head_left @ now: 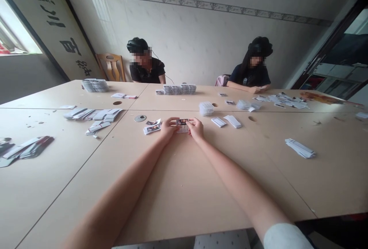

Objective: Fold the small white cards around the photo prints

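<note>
Both my hands meet over the middle of the table, holding a small dark printed card (182, 121) between them. The fingers of my left hand (169, 128) close on its left side. My right hand (196, 128) pinches its right side. Just under the card shows a pale, see-through piece (182, 129), too small to make out. Close to my left hand lies a little pile of similar dark printed cards (152, 128). Beyond my right hand are a stack of clear plastic cases (206, 108) and a white card stack with a dark border (219, 122).
Stacks of folded white cards (93, 114) lie to the left, with more at the far left (27, 150). Packed cases (179, 89) line the far side. One white stack (300, 148) lies at right. Two people sit opposite; one has hands near scattered cards (287, 100).
</note>
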A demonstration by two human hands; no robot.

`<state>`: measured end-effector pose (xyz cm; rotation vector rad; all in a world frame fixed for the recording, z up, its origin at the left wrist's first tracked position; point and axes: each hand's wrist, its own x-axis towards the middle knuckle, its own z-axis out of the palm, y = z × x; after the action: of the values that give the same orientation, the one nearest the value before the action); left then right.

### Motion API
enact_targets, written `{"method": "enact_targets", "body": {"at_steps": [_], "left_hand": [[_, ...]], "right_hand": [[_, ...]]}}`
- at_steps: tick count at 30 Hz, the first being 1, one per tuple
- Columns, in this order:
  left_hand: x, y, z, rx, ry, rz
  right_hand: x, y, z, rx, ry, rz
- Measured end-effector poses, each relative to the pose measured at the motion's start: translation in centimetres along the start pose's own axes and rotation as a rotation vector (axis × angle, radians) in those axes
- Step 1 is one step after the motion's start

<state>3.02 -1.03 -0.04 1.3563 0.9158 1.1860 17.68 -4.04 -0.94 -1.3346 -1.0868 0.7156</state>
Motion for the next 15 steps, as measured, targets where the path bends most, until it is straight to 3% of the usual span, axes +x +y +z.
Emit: {"method": "enact_targets", "body": {"at_steps": [5, 15], "left_hand": [[-0.02, -0.13, -0.25, 0.037, -0.040, 0.034], [0.14, -0.39, -0.27, -0.066, 0.019, -0.009]], "right_hand": [[0.22, 0.65, 0.20, -0.006, -0.018, -0.020], [0.40, 0.87, 0.35, 0.010, -0.025, 0.021]]}}
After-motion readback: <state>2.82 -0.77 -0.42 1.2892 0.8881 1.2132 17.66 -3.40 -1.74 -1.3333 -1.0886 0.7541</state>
